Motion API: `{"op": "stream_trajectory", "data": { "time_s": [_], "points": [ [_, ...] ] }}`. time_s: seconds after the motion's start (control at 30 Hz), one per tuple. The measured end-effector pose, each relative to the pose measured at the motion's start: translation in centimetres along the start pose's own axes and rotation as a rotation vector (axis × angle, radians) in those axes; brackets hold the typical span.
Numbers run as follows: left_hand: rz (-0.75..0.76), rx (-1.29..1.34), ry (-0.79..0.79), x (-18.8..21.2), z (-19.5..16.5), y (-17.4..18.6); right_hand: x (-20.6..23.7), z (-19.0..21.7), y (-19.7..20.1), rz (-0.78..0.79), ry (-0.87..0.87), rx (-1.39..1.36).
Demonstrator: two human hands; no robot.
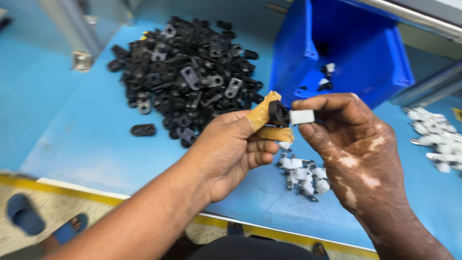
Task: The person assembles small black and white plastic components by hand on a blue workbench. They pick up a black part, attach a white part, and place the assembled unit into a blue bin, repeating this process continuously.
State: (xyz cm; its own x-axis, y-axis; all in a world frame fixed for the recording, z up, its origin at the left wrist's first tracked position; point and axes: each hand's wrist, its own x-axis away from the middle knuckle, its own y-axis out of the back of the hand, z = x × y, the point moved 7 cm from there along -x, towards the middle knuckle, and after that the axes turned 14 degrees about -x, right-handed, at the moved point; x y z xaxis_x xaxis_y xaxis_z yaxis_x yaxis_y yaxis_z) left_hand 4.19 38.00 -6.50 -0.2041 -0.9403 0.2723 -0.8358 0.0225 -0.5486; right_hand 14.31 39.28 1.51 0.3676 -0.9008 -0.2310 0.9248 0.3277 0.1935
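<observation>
1. Holding a small black part (277, 113), the left hand (231, 149) pinches it between its taped thumb and taped forefinger, the other fingers curled into the palm.
2. Right hand (351, 139) grips a small white piece (302, 116) between thumb and forefinger, its end touching the black part; both are held in the air above the near edge of the blue table (72, 125).
3. A heap of black parts (185, 77) lies toward the far edge of the table, with one stray black part (143, 129) apart on its near left side.
4. A small cluster of white pieces (303, 173) lies on the table just below the hands.
5. More white pieces (435, 139) lie at the right edge.
6. A blue bin (356, 48) stands tilted at the far right, a few parts inside.
</observation>
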Motion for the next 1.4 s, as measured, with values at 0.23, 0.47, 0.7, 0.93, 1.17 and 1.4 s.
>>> {"op": "stream_trajectory", "data": {
  "time_s": [0.23,0.47,0.7,0.93,1.17,1.4],
  "points": [
    [0.04,-0.244,-0.232,-1.9,-2.3,-2.8,-0.6,0.1,3.1,-0.076,-0.032,0.23],
    [-0.072,-0.746,-0.803,-2.4,-3.1,-10.5,-0.6,-1.6,10.5,-0.147,-0.037,-0.159],
    [-0.041,-0.377,-0.55,-7.1,0.9,-15.8,1.7,-1.5,17.2,-0.147,0.196,-0.158],
    [-0.103,-0.263,-0.304,-7.5,2.3,-15.5,2.4,-1.2,16.9,-0.076,0.324,-0.23],
    [-0.181,-0.592,-0.485,-5.6,-0.3,-15.2,1.7,-1.4,14.9,-0.069,0.26,-0.279],
    [-0.113,-0.411,-0.314,-5.0,-0.4,-12.4,1.2,-0.2,12.5,-0.031,0.378,-0.173]
  ]
}}
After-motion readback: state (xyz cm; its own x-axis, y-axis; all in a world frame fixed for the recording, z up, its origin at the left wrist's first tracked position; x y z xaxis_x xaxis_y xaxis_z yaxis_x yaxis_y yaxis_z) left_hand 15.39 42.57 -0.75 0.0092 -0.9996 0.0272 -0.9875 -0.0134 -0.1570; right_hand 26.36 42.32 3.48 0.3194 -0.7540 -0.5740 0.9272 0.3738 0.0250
